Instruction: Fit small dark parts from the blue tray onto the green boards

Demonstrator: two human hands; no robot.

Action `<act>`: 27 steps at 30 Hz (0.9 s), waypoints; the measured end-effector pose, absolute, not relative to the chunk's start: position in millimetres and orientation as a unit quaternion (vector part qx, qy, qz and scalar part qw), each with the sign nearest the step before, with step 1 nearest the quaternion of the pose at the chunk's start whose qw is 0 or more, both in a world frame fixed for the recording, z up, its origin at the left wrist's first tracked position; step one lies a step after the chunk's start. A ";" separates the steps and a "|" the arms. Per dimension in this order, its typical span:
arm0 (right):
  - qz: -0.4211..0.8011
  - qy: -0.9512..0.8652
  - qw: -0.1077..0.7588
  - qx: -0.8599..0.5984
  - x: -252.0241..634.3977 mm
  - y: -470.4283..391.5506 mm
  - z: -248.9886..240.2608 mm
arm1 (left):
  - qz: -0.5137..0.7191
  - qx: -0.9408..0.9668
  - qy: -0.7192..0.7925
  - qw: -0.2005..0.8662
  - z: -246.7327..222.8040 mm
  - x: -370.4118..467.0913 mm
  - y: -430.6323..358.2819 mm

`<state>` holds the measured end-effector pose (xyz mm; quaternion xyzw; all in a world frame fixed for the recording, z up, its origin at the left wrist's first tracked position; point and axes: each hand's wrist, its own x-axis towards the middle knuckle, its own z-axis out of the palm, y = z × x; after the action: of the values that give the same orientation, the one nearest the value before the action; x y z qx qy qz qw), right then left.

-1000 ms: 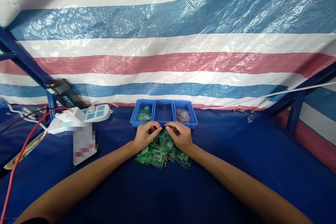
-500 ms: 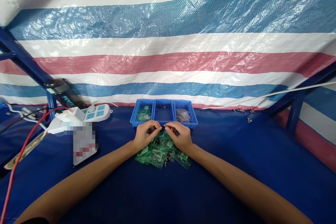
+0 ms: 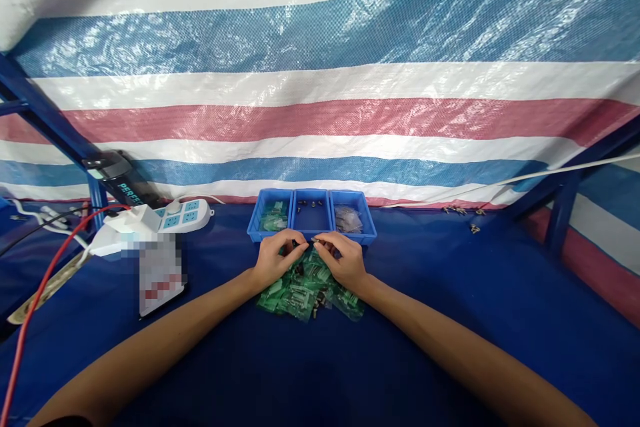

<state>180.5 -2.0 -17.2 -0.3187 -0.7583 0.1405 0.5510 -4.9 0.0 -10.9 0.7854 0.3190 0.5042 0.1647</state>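
My left hand (image 3: 279, 257) is closed in a pinch over a pile of green packets (image 3: 300, 297); what lies between its fingertips is too small to name. Facing it, my right hand (image 3: 344, 260) pinches a small metal piece near the thumb and index tips. Small dark metal parts (image 3: 316, 310) lie among the packets. Just beyond the hands stand three joined blue bins: the left bin (image 3: 254, 225) holds green packets, the middle bin (image 3: 313, 219) a few small metal parts, and the right bin (image 3: 369, 223) clear packets.
To the left are a white power strip (image 3: 193, 215), a phone-like device (image 3: 163, 273), a black bottle (image 3: 123, 177) and a red cable (image 3: 43, 287). Several small metal pieces (image 3: 475, 229) lie at the back right. Striped sheeting (image 3: 320, 120) hangs behind.
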 end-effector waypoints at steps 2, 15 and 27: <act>0.142 -0.757 0.552 -0.319 180.4 -2.2 -17.0 | 0.504 0.786 0.317 0.165 -11.0 -5.3 0.1; 0.140 -0.759 0.556 -0.309 179.8 -0.5 -18.6 | 0.504 0.787 0.321 0.153 -12.7 -6.1 0.5; 0.139 -0.758 0.552 -0.318 180.0 -0.9 -18.9 | 0.500 0.786 0.329 0.154 -11.1 -5.4 -0.6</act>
<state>180.0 -0.9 -18.9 -0.3183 -0.7583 0.1386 0.5518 -5.4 -0.6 -11.1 0.7861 0.3287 0.5004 0.1538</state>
